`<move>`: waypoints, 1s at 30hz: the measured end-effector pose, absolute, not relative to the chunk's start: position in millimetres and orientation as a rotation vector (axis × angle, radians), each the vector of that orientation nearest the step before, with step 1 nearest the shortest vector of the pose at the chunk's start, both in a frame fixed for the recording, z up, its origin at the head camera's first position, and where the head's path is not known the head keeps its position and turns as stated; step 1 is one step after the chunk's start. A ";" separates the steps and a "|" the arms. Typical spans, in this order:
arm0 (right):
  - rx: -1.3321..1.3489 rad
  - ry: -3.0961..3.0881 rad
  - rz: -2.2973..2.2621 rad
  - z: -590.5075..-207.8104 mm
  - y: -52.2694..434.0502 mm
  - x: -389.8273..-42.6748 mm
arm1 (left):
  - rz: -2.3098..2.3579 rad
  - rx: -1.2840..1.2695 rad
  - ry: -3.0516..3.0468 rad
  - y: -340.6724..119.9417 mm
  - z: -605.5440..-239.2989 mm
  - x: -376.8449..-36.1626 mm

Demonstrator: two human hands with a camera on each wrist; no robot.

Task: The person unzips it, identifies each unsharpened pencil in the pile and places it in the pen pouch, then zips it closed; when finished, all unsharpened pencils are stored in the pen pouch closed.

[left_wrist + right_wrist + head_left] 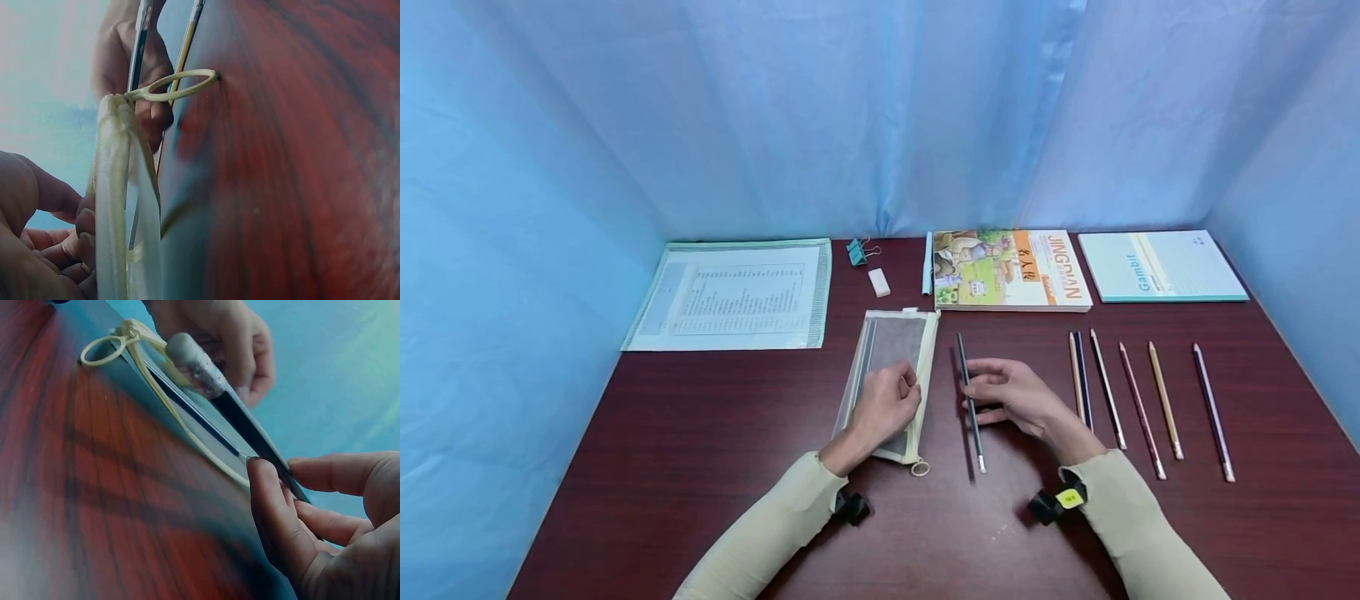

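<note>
Right hand: the right hand (1011, 396) is curled, and a dark pencil (970, 400) is pinched between thumb and fingertips near mid-shaft, just above the tabletop (700, 467).
Pencil axis: the long axis runs from the far edge toward the near edge; the pale eraser end (194, 362) is pointed at the near edge.
Left hand: the left hand (887, 404) is rested on the mesh pencil pouch (891, 346), fingers curled over its zipper-side edge.
Key relation: the pouch is lain just left of the pencil, the long axes nearly parallel; the zipper ring (920, 468) is sat at its near end.
Nearer hand: the right.
Elsewhere: six pencils (1138, 400) are laid toward the right edge.
</note>
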State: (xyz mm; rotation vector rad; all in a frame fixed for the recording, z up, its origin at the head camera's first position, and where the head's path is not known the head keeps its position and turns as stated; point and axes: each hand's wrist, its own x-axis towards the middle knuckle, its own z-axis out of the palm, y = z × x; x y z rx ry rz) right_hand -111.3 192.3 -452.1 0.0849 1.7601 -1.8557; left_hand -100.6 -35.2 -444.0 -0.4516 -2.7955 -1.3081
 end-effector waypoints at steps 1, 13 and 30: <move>0.084 1.754 -1.859 -453.3 187.3 -113.0 | -1.304 -0.451 -2.797 -35.2 -443.9 -100.5; 0.212 1.811 -1.946 -457.3 135.7 -131.4 | -1.289 -0.457 -2.812 -35.2 -444.3 -101.4; 0.260 1.909 -1.948 -449.4 128.8 -122.8 | -1.299 -0.447 -2.816 -34.7 -444.6 -101.6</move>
